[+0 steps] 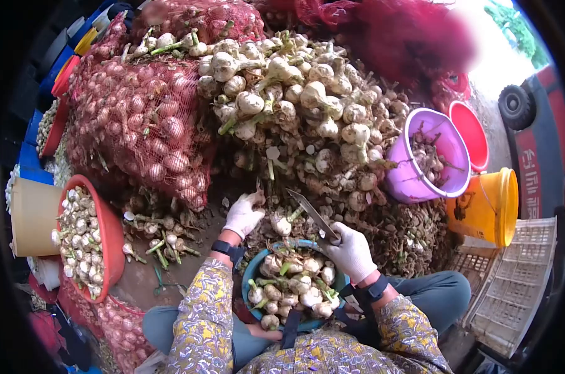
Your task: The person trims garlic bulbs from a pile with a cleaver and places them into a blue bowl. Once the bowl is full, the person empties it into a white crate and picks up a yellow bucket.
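White gloves cover both of my hands. In my right hand [352, 252] is the handle of a knife [312, 213], its blade slanting up and left towards the garlic pile. My left hand [244, 215] is closed near the foot of the pile, left of the blade, its fingertips around something too small to name. Between my legs, below both hands, a teal basin [250, 272] holds many garlic bulbs [300, 284]. A bulb with a green stem [282, 225] lies just above the basin, between my hands. The big garlic heap [313, 100] rises in front.
Red mesh sacks [139, 124] of garlic stand at the left. A red basin [112, 243] of bulbs and a beige bucket [35, 217] are lower left. Purple [400, 168], red [474, 134] and yellow [502, 209] buckets and a white crate [513, 287] are at the right.
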Motion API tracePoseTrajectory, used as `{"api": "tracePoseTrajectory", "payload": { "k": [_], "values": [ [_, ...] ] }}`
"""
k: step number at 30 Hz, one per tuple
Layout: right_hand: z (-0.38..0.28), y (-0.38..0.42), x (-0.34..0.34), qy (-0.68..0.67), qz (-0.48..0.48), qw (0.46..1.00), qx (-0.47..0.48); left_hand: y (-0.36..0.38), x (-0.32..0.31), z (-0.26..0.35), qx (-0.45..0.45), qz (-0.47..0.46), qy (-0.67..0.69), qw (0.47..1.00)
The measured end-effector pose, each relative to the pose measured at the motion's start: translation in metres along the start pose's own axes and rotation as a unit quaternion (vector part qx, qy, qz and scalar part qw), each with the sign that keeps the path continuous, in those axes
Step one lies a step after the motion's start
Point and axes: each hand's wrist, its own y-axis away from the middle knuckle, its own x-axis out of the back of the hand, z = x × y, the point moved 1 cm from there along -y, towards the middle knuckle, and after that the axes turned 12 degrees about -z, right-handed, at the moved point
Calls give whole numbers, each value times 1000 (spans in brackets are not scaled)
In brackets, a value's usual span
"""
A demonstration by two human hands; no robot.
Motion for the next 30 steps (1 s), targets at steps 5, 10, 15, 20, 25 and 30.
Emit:
{"api": "tracePoseTrajectory", "payload": {
  "k": [5, 10, 15, 20, 25, 30],
  "values": [
    [-8, 18, 7, -6, 26, 999, 33, -2, -30, 68, -92, -186, -247, 947],
    [-9, 23, 10, 5, 35, 998, 49, -45, -49, 38, 22, -332, -329, 884],
    [3, 15, 7, -177, 47, 982, 39, 1, -20, 43, -11, -244, 428, 870],
    [-1, 1, -9, -551, -63, 832, 25, 79, -15, 108, -113, -180, 263, 941],
    [-1, 13, -9, -558, -71, 826, 36, 133, 30, 176, 31, -136, -90, 986],
    [-16, 25, -3, -489, -98, 863, 75, 116, -14, 135, -128, -70, 384, 912]
  ]
}}
